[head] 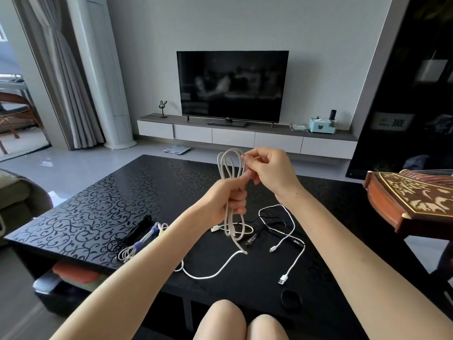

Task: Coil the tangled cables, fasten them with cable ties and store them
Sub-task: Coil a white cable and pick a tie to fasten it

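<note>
My left hand (230, 197) is closed around the middle of a white cable (229, 165), which stands above it in several long loops. Its loose end hangs down and trails across the black table (103, 192). My right hand (269, 170) pinches the top of the loops at the right side. A second white USB cable (289, 231) lies loose on the table below my right wrist, tangled with a short black cable (257, 235). At the left lie two finished bundles: a white coil with coloured ties (141, 244) and a black coil (137, 229).
A black ring-shaped band (291, 300) lies near the table's front edge. A wooden zither (411, 202) juts over the table's right side. My knees (240, 322) are below the front edge. A TV (232, 85) stands on a low cabinet beyond.
</note>
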